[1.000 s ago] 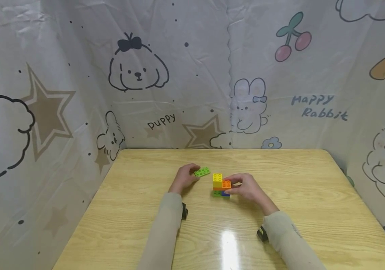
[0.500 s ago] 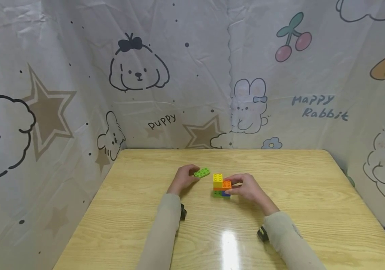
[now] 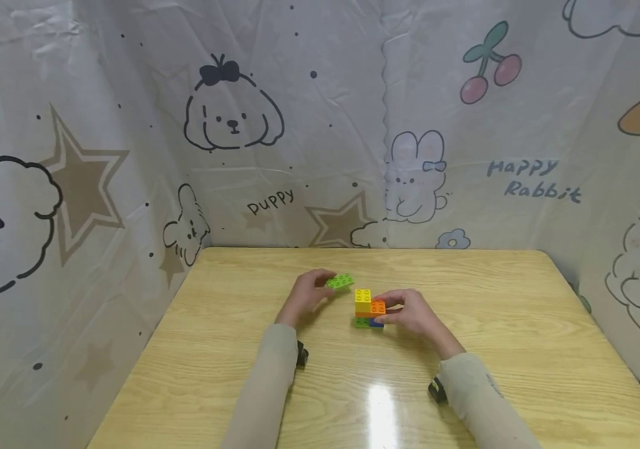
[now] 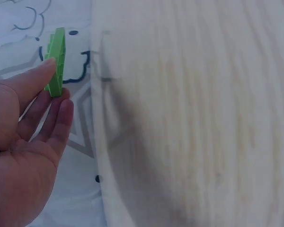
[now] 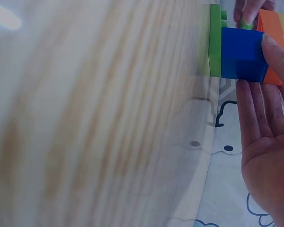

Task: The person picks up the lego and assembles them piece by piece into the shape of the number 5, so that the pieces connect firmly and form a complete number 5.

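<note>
My left hand (image 3: 305, 293) pinches a light green toy building brick (image 3: 342, 282), studs up in the head view. The left wrist view shows this green brick (image 4: 59, 61) between thumb and fingers, raised off the table. With thumb and fingertips, my right hand (image 3: 414, 310) holds a small stack at its right side. On top of that stack is a yellow brick (image 3: 362, 300), beside the bare studs of an orange brick (image 3: 378, 307). Lower down are a blue brick (image 5: 244, 54) and a green base (image 5: 215, 42) that stands on the table. Fingers partly cover the orange and blue bricks.
The wooden table (image 3: 230, 380) has its back edge just beyond the hands. A patterned cloth (image 3: 325, 125) hangs behind and along both sides. Each wrist wears a small black device, such as the one by the right sleeve (image 3: 477, 380).
The left hand has lifted the light green brick off the table and shifted it slightly right and away. The right hand and the stack have stayed in place.
</note>
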The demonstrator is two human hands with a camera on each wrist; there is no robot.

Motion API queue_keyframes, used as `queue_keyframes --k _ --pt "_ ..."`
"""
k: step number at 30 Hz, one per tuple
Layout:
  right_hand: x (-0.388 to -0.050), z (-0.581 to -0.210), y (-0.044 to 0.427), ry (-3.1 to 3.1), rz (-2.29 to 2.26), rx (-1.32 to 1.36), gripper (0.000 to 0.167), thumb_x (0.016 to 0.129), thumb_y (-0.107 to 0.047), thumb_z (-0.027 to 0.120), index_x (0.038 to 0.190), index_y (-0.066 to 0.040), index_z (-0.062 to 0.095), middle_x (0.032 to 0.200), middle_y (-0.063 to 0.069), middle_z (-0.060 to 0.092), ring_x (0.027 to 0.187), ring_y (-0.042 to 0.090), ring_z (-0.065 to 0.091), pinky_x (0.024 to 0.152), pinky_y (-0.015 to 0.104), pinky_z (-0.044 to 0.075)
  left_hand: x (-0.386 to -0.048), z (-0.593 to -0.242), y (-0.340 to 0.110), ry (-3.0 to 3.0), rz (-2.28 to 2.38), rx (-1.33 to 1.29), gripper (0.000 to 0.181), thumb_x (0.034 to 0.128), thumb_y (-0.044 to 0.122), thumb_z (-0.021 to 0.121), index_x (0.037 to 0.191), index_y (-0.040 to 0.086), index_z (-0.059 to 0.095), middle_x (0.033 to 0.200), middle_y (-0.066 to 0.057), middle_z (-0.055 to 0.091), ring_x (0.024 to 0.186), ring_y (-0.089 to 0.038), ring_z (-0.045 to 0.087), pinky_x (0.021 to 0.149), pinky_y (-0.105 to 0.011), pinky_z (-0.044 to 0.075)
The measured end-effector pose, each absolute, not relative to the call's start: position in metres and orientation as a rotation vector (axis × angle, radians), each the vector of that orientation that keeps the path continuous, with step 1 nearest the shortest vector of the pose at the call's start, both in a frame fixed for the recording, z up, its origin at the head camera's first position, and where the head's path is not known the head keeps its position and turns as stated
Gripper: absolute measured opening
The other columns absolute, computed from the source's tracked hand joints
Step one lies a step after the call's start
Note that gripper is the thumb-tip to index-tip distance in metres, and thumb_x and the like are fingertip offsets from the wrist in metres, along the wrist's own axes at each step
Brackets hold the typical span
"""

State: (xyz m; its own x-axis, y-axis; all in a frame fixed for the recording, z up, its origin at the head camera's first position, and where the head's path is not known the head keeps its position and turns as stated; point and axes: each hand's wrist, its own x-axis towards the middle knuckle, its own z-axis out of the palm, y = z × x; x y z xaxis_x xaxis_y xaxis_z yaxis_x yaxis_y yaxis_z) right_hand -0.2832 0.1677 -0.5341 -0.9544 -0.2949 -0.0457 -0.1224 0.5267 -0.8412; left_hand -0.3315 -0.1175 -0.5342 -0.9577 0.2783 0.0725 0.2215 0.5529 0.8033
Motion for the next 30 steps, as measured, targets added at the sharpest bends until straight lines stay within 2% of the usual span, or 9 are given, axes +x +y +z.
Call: queue_keyframes --k 14,19,25,30 --pt "-0.283 -0.534 0.168 2.568 -1.419 -0.352 0.042 0.082 -0.017 0.089 0.122 -0.013 0.076 0.118 0.010 0.076 0.109 0.027 0.072 0.097 0.046 0.060 -0.314 -0.503 -0.100 2.697 1.463 0.691 0.040 0.0992 0.014 0.071 0.139 0.011 0.064 0.143 -0.007 0.064 0.126 -0.028 0.064 0.112 -0.044 0.051" --pt "-0.283 -0.533 0.168 2.574 -1.407 -0.363 0.042 0.082 -0.018 0.089 0.122 -0.013 0.076 0.118 0.009 0.076 0.111 0.028 0.072 0.098 0.047 0.059 -0.302 -0.494 -0.093 2.646 1.508 0.741 0.040 0.0990 0.011 0.071 0.139 0.012 0.065 0.142 -0.007 0.064 0.127 -0.030 0.063 0.114 -0.051 0.048" --pt "-0.285 -0.534 0.170 2.595 -1.382 -0.395 0.041 0.083 -0.019 0.089 0.121 -0.013 0.076 0.114 0.007 0.077 0.111 0.027 0.071 0.099 0.049 0.058 -0.292 -0.490 -0.087 2.589 1.492 0.816 0.040 0.1003 0.013 0.069 0.140 0.014 0.063 0.142 -0.003 0.064 0.127 -0.024 0.062 0.115 -0.046 0.048" --pt "-0.286 -0.534 0.170 2.580 -1.370 -0.400 0.042 0.084 -0.022 0.089 0.122 -0.012 0.076 0.116 0.007 0.077 0.116 0.029 0.069 0.106 0.056 0.052 -0.289 -0.493 -0.089 2.525 1.515 0.841 0.041 0.0999 0.013 0.070 0.141 0.012 0.063 0.141 -0.003 0.065 0.129 -0.027 0.061 0.115 -0.053 0.046"
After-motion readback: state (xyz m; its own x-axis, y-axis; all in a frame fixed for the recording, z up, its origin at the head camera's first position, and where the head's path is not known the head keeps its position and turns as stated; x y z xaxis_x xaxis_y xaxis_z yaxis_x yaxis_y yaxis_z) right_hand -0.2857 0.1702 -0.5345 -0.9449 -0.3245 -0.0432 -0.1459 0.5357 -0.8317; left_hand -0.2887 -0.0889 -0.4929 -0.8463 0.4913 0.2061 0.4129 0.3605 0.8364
